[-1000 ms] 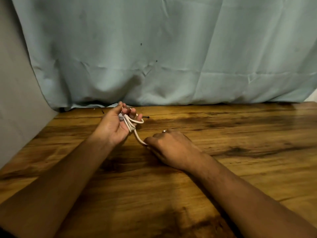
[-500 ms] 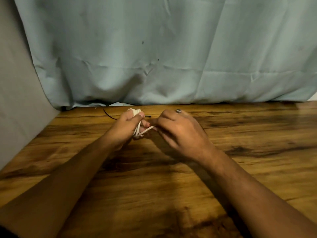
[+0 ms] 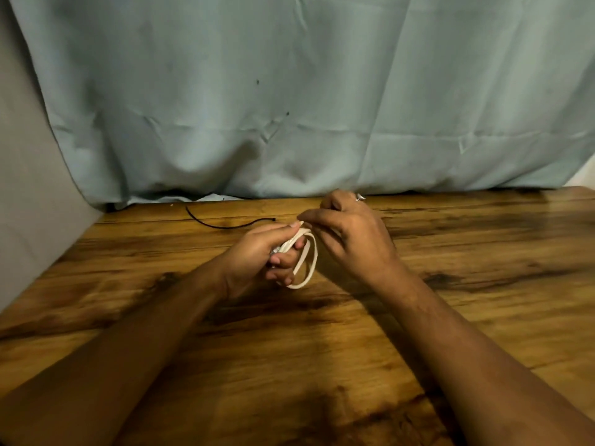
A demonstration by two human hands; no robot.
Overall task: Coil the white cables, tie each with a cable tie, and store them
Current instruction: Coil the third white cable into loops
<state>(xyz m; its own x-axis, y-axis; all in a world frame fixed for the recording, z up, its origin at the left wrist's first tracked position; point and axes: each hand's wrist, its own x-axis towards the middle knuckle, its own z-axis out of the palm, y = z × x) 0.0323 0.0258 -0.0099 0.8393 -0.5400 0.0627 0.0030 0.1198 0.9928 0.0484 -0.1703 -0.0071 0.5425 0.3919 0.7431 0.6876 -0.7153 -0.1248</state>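
A white cable (image 3: 309,266) is wound into small loops just above the wooden table (image 3: 450,300). My left hand (image 3: 257,255) grips the bunched loops, its fingers curled round them, and one loop hangs down past the fingertips. My right hand (image 3: 351,239) is directly to the right, pinching the cable's end at the top of the coil. A thin black cable tie (image 3: 225,224) lies flat on the table behind my left hand, untouched.
A pale blue-green cloth (image 3: 306,107) hangs along the table's far edge. A grey wall (image 3: 29,204) borders the table on the left. The wooden surface stretches to the right and toward me.
My right hand rose from the table and carried the cable's loose end up and over the coil in my left hand. The loops are larger now, and the black tie has become visible.
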